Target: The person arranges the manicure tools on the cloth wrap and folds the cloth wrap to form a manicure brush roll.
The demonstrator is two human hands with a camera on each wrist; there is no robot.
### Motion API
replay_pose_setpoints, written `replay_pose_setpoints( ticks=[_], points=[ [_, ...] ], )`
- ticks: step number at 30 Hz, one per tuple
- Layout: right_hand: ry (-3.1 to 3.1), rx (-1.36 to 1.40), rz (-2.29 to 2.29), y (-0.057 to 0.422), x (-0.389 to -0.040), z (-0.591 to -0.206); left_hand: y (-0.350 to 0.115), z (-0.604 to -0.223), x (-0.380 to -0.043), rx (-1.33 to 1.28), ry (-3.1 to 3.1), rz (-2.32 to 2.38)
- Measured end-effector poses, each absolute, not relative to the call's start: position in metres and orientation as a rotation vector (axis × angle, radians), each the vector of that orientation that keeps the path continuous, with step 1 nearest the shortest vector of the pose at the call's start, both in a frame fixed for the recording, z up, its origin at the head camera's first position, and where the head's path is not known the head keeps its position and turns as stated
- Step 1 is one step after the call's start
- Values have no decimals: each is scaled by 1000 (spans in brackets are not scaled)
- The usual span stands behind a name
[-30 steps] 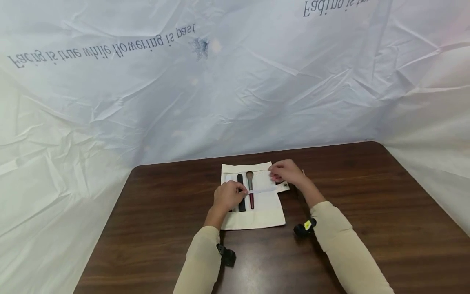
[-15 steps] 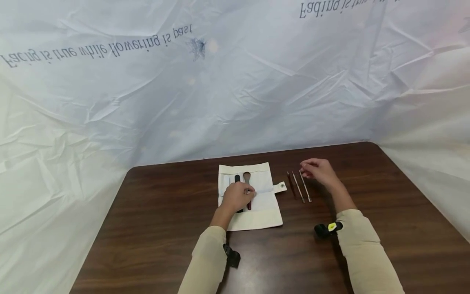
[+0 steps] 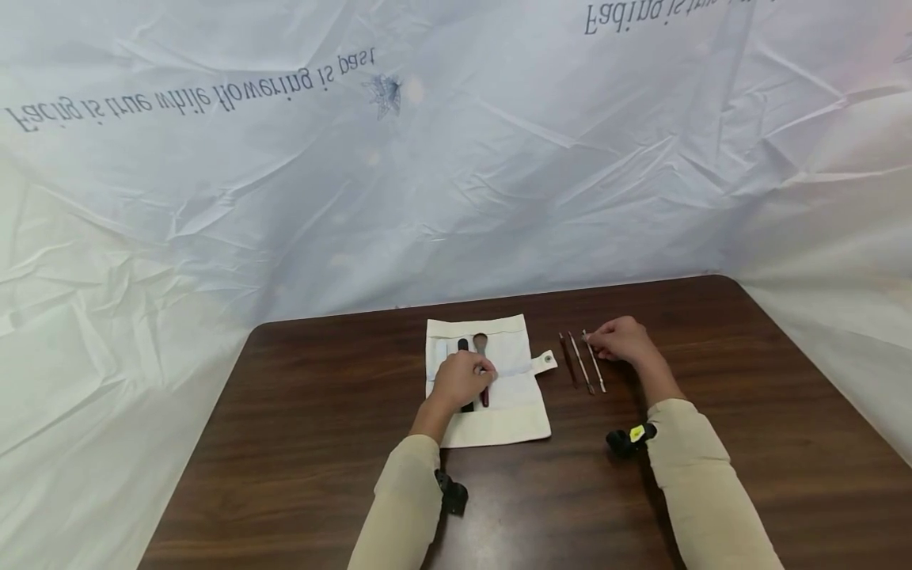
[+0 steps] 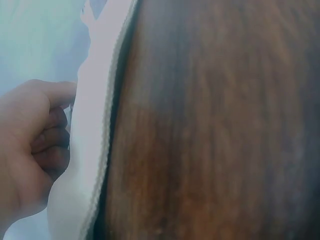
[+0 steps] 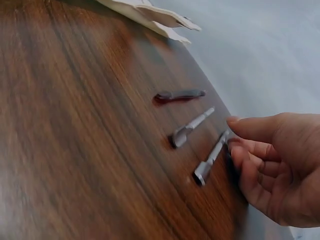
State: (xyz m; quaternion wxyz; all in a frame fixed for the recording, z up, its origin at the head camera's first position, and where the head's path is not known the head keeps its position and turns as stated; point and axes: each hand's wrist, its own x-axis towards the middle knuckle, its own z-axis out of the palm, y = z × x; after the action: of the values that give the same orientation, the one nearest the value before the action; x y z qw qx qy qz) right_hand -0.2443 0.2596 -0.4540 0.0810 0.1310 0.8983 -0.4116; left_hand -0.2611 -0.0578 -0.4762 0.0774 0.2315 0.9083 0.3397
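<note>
A cream cloth roll-up pouch (image 3: 499, 427) lies unrolled on the table. In its pocket stand a makeup brush (image 3: 480, 342) with a dark red handle and a slim black tool (image 3: 467, 408). My left hand (image 3: 458, 380) pinches the pocket's edge, covering part of both. Right of the pouch lie three slim tools: a dark red one (image 3: 568, 360) and two silver ones with scoop-like ends, the nearer-left (image 3: 581, 362) and the rightmost (image 3: 595, 368). My right hand (image 5: 280, 165) is at the rightmost tool's far end, thumb and fingers apart around it.
The pouch's snap strap (image 3: 545, 362) sticks out toward the tools. Behind the dark wooden table (image 3: 321, 475) hangs a white printed sheet (image 3: 456, 198). Each wrist wears a small black camera, such as the right one (image 3: 625, 442).
My right hand has moved from the pouch's upper right corner to the rightmost silver tool, uncovering the three tools. My left hand has slid slightly right along the pocket edge.
</note>
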Motion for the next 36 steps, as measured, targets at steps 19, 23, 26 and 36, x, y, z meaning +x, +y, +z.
replay_pose_setpoints(
  ticks=[19,23,26,36],
  points=[
    [2780,411,-958,247,-246,-448,-58,-477,-262,694,2720,998],
    [2760,357,-1011,250,-244,-447,-58,-478,-262,684,2715,1008],
    [2711,347,-1114,254,-243,-448,-57,-478,-262,684,2714,1008],
    [2467,347,-1488,262,-242,-448,-58,-475,-261,675,2716,1015]
  ],
)
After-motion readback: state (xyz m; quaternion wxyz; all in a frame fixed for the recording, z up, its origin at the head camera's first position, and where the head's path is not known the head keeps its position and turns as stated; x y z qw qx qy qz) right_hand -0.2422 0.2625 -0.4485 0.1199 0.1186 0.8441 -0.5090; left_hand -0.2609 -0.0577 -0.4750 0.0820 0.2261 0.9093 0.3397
